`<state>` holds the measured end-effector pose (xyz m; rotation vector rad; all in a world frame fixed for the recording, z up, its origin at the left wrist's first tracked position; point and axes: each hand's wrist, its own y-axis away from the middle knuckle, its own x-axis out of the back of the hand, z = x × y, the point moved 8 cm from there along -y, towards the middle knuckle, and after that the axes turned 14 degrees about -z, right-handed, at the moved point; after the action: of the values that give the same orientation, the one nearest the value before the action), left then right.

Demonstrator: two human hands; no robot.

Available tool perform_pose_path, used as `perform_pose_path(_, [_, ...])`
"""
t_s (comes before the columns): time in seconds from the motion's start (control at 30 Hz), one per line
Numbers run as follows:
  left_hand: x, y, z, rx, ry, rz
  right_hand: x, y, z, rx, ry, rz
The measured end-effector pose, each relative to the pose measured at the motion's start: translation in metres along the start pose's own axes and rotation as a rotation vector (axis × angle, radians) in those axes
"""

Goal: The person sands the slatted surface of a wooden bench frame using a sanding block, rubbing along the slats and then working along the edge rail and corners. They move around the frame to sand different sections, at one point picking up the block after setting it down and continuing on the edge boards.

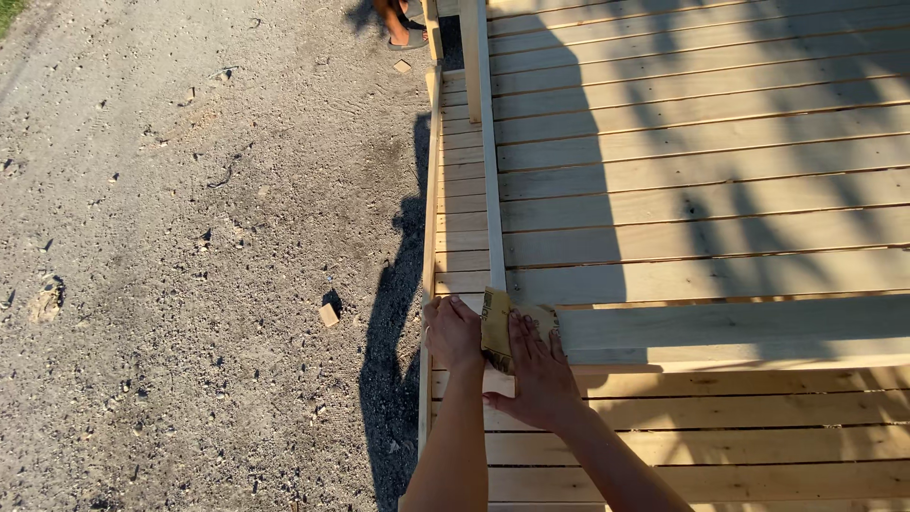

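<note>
A tan sheet of sandpaper (497, 320) lies folded over the corner where two pale wooden rails (491, 190) of a deck railing meet. My left hand (453, 334) grips the left side of that corner, fingers curled around the rail and the paper's edge. My right hand (537, 370) lies flat on the sandpaper, fingers spread and pressing it down onto the top of the horizontal rail (739, 327). Both forearms reach up from the bottom of the view.
Below the rails runs a deck of pale planks (701, 190), partly in shadow. To the left is gravel ground (190, 237) with small wood offcuts (328, 314). Another person's sandalled foot (406, 33) stands at the top by the post.
</note>
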<state>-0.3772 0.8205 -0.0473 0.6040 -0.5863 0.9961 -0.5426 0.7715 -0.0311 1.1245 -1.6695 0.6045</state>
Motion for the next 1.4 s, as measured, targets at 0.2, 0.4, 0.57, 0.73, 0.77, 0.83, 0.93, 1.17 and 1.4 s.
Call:
perform_pose_path(0.2, [-0.002,0.041,0.017,-0.348,-0.017,-0.055,-0.015,0.049,0.007,-0.001,0.163,-0.004])
perform_pose_path(0.4, [-0.014,0.057,0.030,-0.402,-0.214,-0.178,-0.003,0.034,0.005,-0.053,0.377,-0.109])
perform_pose_path(0.57, [-0.015,0.058,0.034,-0.534,-0.445,-0.182,-0.015,0.022,0.012,-0.040,0.382,-0.158])
perform_pose_path(0.73, [-0.018,0.058,0.030,-0.473,-0.627,-0.205,0.031,0.094,0.117,-0.257,0.321,-0.067])
perform_pose_path(0.77, [-0.020,0.057,0.030,-0.450,-0.654,-0.217,0.046,0.107,0.140,-0.353,0.374,-0.069])
perform_pose_path(0.83, [-0.023,0.056,0.030,-0.408,-0.711,-0.244,0.054,0.112,0.147,-0.460,0.422,-0.082])
perform_pose_path(0.93, [-0.024,0.055,0.033,-0.355,-0.712,-0.289,0.026,0.082,0.091,-0.385,0.361,-0.098])
perform_pose_path(1.17, [-0.029,0.060,0.021,-0.137,-0.667,-0.381,0.013,0.107,0.073,-0.215,0.251,-0.104])
perform_pose_path(1.4, [-0.049,0.090,0.056,-0.398,-0.774,-0.222,0.025,0.082,0.109,-0.493,0.200,-0.237])
